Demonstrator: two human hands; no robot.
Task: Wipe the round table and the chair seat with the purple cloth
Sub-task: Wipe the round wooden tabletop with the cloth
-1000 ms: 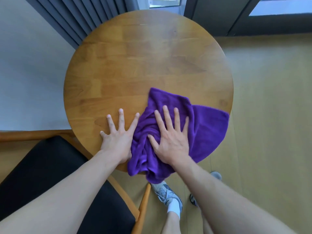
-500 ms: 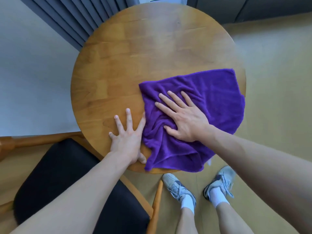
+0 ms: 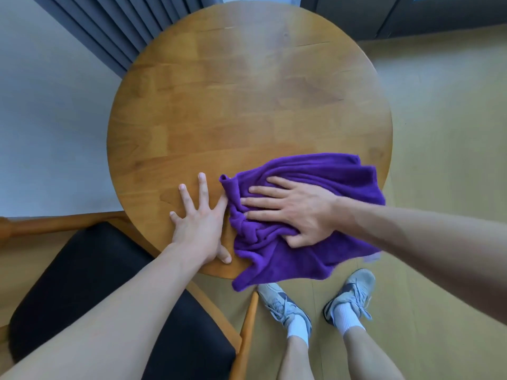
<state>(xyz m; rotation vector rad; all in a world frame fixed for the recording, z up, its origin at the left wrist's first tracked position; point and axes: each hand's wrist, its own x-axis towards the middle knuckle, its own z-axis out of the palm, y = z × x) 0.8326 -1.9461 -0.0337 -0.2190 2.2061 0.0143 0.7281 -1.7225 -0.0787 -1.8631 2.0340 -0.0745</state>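
A black chair seat [image 3: 82, 283], framed in pale wood, is seen at the near left, tucked partly under the round wooden worktop [image 3: 219, 105]; it appears not yet to have been wiped. One chair and one worktop are counted.

The left hand [image 3: 199, 223] is laid flat on the bare wood near the front rim, fingers straight and spread, its forefinger just touching the cloth's left fold. Nothing is held by it; it is judged to be placed there as a brace, so that weight can be leaned over the worktop while the other arm works.

To its right, one purple cloth [image 3: 310, 171] is spread in rumpled folds over the near right part of the worktop, its lower edge hanging off the front rim. The right hand [image 3: 293, 209] is pressed palm-down on the cloth, fingers extended and pointing left, so that the fabric is pinned flat and can be dragged across the wood rather than gripped. Two hands are counted, both flat and unclenched.

The far half of the worktop is shown bare. Two grey trainers [image 3: 285, 308] with white socks are visible on the floor below, at the near right.
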